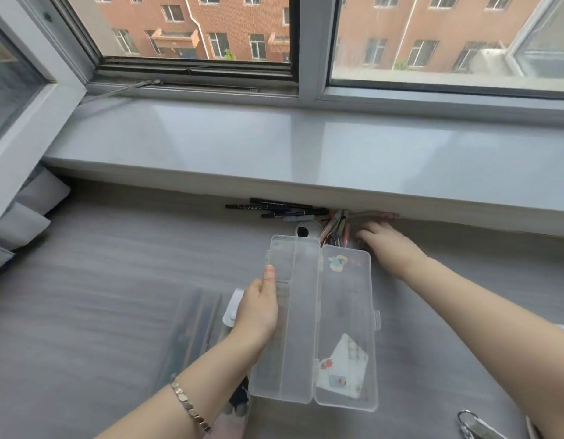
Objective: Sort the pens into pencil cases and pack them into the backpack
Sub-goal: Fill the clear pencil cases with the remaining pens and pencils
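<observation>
A clear plastic pencil case lies opened flat in the middle of the grey surface, its lid half bearing cartoon stickers. My left hand grips its left edge, thumb on top. My right hand reaches forward onto a heap of pink and pastel pens under the windowsill; its fingertips touch them, and whether it holds one is hidden. Several black pens lie just left of that heap. A second transparent case lies left of my left hand.
A grey windowsill overhangs the pens at the back. A small white round object sits beyond the open case. Metal rings show at the bottom right. Grey cushions lie at the far left.
</observation>
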`<state>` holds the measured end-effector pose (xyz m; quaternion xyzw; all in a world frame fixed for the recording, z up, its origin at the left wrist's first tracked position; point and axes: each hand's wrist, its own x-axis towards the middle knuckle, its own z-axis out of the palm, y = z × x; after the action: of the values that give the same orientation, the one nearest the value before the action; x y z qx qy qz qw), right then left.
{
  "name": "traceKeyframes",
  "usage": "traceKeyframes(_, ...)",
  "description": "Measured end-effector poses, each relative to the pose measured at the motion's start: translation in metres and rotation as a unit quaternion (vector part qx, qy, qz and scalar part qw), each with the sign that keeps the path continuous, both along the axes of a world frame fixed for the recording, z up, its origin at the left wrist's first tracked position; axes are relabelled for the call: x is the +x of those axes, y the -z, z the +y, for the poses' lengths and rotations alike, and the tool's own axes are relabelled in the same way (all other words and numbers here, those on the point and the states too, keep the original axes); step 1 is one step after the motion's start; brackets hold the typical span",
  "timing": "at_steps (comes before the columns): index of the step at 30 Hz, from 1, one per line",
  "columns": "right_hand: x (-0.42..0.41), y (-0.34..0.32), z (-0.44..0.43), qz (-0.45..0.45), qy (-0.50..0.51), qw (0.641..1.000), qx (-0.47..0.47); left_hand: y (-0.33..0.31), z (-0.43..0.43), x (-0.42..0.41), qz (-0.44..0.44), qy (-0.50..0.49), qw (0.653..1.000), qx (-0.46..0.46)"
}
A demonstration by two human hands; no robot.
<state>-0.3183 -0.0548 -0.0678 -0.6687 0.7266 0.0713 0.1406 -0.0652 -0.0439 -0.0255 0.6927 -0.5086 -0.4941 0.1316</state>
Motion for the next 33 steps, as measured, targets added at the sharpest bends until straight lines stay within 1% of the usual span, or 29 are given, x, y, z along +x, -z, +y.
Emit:
traceKeyframes(2, -0.002, -0.001, 0.002, 0.019, -0.017, 1.000, 0.003, 0.004, 0.001, 0.004, 0.025, -0.006, 1.000, 0.005)
traceKeyframes(4, 0.000, -0.001, 0.003, 0.026, -0.005, 1.000, -0.018, 0.005, 0.003, 0.007, 0.041, -0.007, 0.999, 0.003)
traceKeyframes(5, 0.002, -0.003, 0.002, 0.009, 0.022, 0.999, -0.029, 0.005, 0.004, 0.008, 0.045, -0.009, 0.999, 0.001)
traceKeyframes(6, 0.007, -0.006, -0.001, -0.028, 0.067, 0.997, -0.035, 0.004, 0.005, 0.010, 0.048, -0.011, 0.999, -0.002)
traceKeyframes(8, 0.019, -0.014, -0.010, -0.115, 0.153, 0.980, -0.054, 0.005, 0.005, 0.012, 0.049, -0.018, 0.999, -0.006)
traceKeyframes(10, 0.029, -0.016, -0.020, -0.162, 0.198, 0.965, -0.056, 0.004, 0.005, 0.013, 0.040, -0.018, 0.999, -0.012)
traceKeyframes(13, 0.041, -0.012, -0.028, -0.154, 0.224, 0.962, -0.007, 0.003, 0.006, 0.015, 0.035, -0.018, 0.999, -0.013)
traceKeyframes(16, 0.047, -0.010, -0.028, -0.145, 0.275, 0.950, -0.010, 0.002, 0.008, 0.018, 0.033, -0.018, 0.999, -0.017)
traceKeyframes(19, 0.045, -0.010, -0.022, -0.209, 0.327, 0.921, -0.048, -0.001, 0.010, 0.019, 0.029, -0.008, 0.999, -0.025)
traceKeyframes(21, 0.044, -0.019, -0.017, -0.268, 0.345, 0.892, -0.114, -0.008, 0.014, 0.017, 0.026, 0.002, 0.999, -0.025)
traceKeyframes(23, 0.048, -0.037, -0.010, -0.342, 0.351, 0.852, -0.182, -0.010, 0.017, 0.015, 0.025, 0.005, 0.999, -0.032)
traceKeyframes(24, 0.053, -0.050, -0.005, -0.378, 0.345, 0.834, -0.206, -0.010, 0.019, 0.014, 0.023, 0.006, 0.999, -0.030)
traceKeyframes(25, 0.060, -0.062, 0.000, -0.410, 0.329, 0.824, -0.212, -0.011, 0.022, 0.012, 0.021, 0.008, 0.999, -0.027)
traceKeyframes(27, 0.081, -0.081, 0.015, -0.452, 0.264, 0.829, -0.198, -0.012, 0.026, 0.006, 0.020, 0.017, 0.999, -0.024)
traceKeyframes(28, 0.093, -0.086, 0.026, -0.462, 0.230, 0.836, -0.184, -0.012, 0.030, 0.002, 0.025, 0.023, 0.999, -0.026)
traceKeyframes(29, 0.104, -0.088, 0.035, -0.453, 0.197, 0.853, -0.171, -0.013, 0.033, -0.001, 0.030, 0.030, 0.999, -0.031)
traceKeyframes(31, 0.119, -0.082, 0.051, -0.374, 0.140, 0.901, -0.170, -0.013, 0.041, -0.007, 0.045, 0.043, 0.997, -0.037)
traceKeyframes(32, 0.123, -0.079, 0.057, -0.333, 0.125, 0.918, -0.173, -0.012, 0.045, -0.009, 0.049, 0.050, 0.997, -0.037)
traceKeyframes(33, 0.124, -0.075, 0.063, -0.306, 0.122, 0.928, -0.174, -0.011, 0.050, -0.010, 0.050, 0.062, 0.996, -0.037)
